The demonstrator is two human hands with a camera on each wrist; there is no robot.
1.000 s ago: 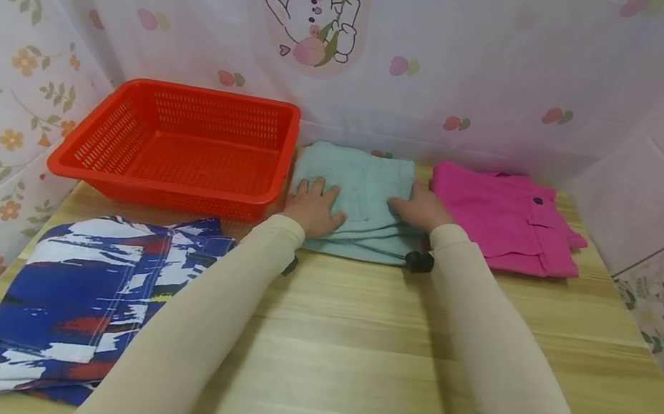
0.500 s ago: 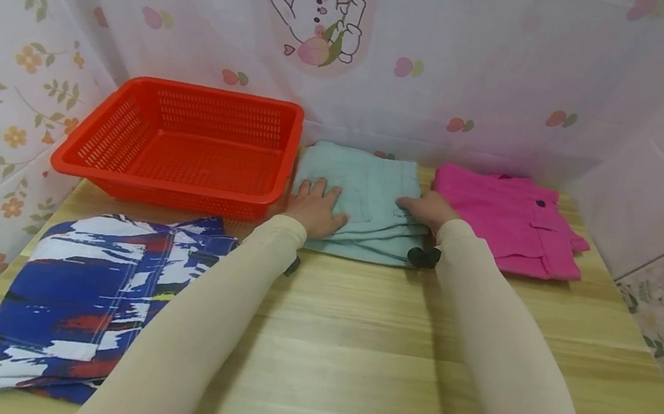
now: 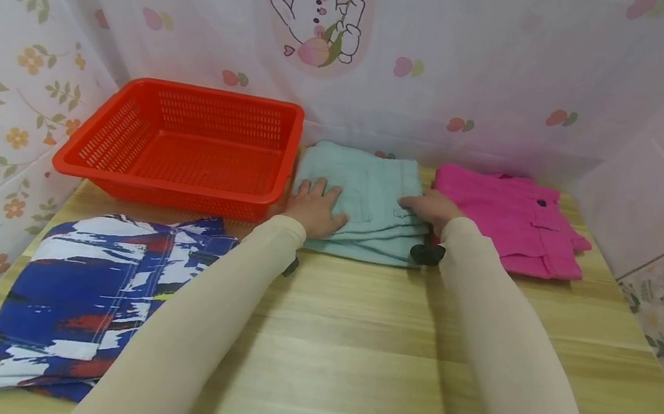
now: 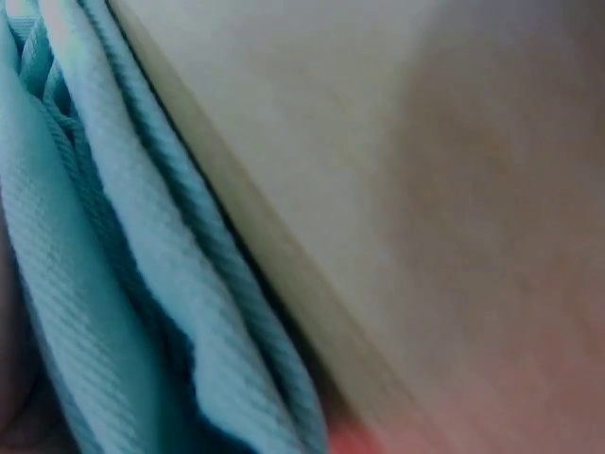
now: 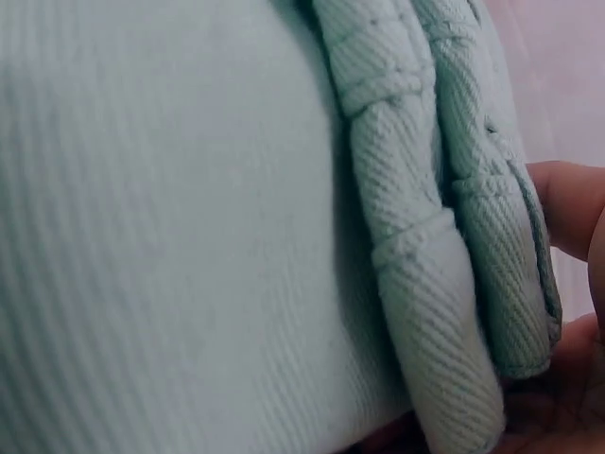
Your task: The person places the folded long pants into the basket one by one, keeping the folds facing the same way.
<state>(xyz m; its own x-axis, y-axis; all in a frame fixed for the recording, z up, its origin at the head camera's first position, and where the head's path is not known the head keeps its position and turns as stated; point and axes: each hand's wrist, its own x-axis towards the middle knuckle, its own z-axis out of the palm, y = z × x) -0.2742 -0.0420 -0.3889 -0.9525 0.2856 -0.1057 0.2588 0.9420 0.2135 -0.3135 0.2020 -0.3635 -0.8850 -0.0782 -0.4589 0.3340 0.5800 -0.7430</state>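
Folded mint-green pants (image 3: 368, 187) lie on the table between the red basket and a pink garment; their layers show along the near edge and in both wrist views. My left hand (image 3: 312, 215) rests on their near-left part with fingers spread. At the right edge my right hand (image 3: 434, 211) grips the layered fabric. In the right wrist view, fingers (image 5: 567, 203) curl at the side of the stitched hem ends of the pants (image 5: 416, 227). The left wrist view shows mostly cloth folds (image 4: 142, 246) beside the wooden tabletop.
A red plastic basket (image 3: 171, 196) with slotted walls stands at back left. Folded pink pants (image 3: 499, 219) with a dark button lie close to my right hand. A blue, white and red patterned folded garment (image 3: 70, 296) lies at front left. A printed curtain (image 3: 492, 59) hangs behind.
My right hand has shifted slightly right along with the right edge of the mint-green pants, whose layers spread a little. My left hand stays in place on the cloth.
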